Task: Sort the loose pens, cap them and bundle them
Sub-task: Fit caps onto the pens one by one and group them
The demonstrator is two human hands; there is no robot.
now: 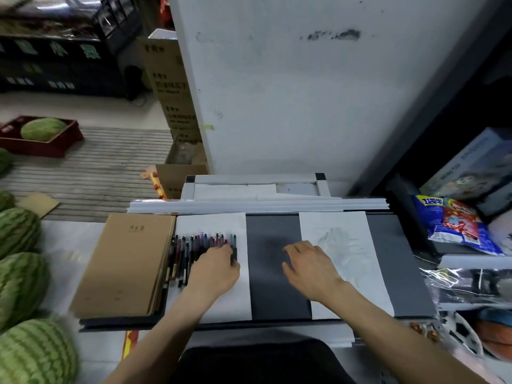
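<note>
L hand (pixel 214 268) is down on the pens (pixel 194 245), fingers laid over the lower ends of the row; can't tell whether it's pinching one or just pressing on top. R hand (pixel 310 268) is apart from them, fingers spread and loosely bent, nothing in it, over the dark mat (pixel 273 231) at the edge of the right paper sheet (pixel 346 231). The pens lie side by side on the left paper sheet (pixel 221 306), tips pointing away, the row fanning a bit at the left, where it sits just beside the brown notebooks (pixel 124 264). This looks like the sorting step, early on, no bundle yet. To do it well, I'd say: pull one pen at a time from the right end w/ thumb and forefinger, keep the other fingers light so the row doesn't roll, pass it to the R hand and drop it by colour on the free sheet. Check each has a cap as it goes. Watch the left pens, they could slip under the notebook edge. Counts: pens approx. a dozen and a half, too blurred for an exact no.; mostly red and dark ones, a few greenish. Paper sheets: 2. Notebook stack: 1. Hands: 2. Watermelons (pixel 16 231) off to the left: about 6, one in a red tray (pixel 55 148). Snack bag (pixel 457 223) at right: 1.
</note>
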